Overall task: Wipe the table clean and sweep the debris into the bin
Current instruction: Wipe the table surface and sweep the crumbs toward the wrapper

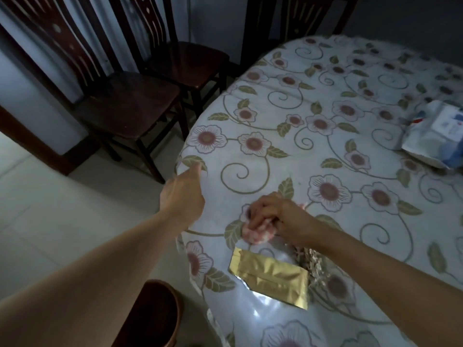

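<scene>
A round table [325,151] wears a floral plastic cover. My right hand [278,216] grips a pink and white cloth [258,234] pressed onto the cover near the front left edge. A heap of small dry debris [310,261] lies just under my right wrist. Beside it lies a flat gold foil pouch [273,276]. My left hand [183,194] is at the table's left edge, thumb on top of the cover; its fingers are hidden below the rim. A dark brown round bin [155,316] stands on the floor below the front edge.
A white plastic packet with blue print [436,136] lies at the table's right side. Two dark wooden chairs [130,101] stand to the left, and a third [295,18] behind the table. Pale floor tiles [62,209] lie on the left.
</scene>
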The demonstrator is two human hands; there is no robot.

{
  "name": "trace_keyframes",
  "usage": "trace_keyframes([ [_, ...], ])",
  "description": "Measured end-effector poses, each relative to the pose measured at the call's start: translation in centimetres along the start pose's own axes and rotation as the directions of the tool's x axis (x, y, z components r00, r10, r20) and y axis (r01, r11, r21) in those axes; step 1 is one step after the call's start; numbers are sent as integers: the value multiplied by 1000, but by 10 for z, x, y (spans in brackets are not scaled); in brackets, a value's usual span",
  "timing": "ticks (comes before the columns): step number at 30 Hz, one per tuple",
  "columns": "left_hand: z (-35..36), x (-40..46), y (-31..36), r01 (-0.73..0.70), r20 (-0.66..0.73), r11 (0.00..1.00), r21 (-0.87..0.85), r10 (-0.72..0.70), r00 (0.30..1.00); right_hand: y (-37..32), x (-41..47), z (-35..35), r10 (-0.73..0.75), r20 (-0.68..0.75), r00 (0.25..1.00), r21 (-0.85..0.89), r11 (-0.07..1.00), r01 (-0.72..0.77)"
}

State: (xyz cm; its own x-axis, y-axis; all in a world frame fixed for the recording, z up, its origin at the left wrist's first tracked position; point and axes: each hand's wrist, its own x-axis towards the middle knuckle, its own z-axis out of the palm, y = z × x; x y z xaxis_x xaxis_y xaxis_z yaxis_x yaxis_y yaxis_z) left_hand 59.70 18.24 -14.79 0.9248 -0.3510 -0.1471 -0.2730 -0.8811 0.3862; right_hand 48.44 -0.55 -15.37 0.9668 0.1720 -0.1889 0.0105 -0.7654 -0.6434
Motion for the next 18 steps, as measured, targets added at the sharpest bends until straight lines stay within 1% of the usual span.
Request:
trace_keyframes([
  [2,0,-8,11,-10,1,1000,26,10,1000,7,-21,-15,40,4,999,9,999,-40],
  [3,1,-13,17,-29,5,999,24,29,1000,11,-29,-25,58,-35,998,37,998,-56],
  [5,8,-26,28,-110,9,994,-14,110,994,20,-35,-49,99,-207,973,64,994,-87],
  [7,17,-36,41,-211,31,976,-51,213,977,36,-32,-69,161,-388,907,36,986,-160],
  [9,28,-44,54,-269,54,962,-47,271,961,55,-26,-75,241,-465,852,46,967,-249],
  [12,41,-51,60,-256,77,966,-39,258,963,79,-22,-48,382,-495,780,88,916,-392],
  [13,43,-52,59,-245,76,969,-40,248,966,80,-24,-34,413,-501,760,104,901,-421],
  [14,44,-52,58,-245,82,969,-33,247,965,78,-30,-21,409,-509,757,118,904,-410],
  [16,42,-51,59,-260,109,966,-6,259,960,59,-46,-1,346,-500,794,121,935,-332],
  [18,35,-53,64,-272,168,962,11,266,949,43,-63,10,312,-458,832,101,948,-301],
])
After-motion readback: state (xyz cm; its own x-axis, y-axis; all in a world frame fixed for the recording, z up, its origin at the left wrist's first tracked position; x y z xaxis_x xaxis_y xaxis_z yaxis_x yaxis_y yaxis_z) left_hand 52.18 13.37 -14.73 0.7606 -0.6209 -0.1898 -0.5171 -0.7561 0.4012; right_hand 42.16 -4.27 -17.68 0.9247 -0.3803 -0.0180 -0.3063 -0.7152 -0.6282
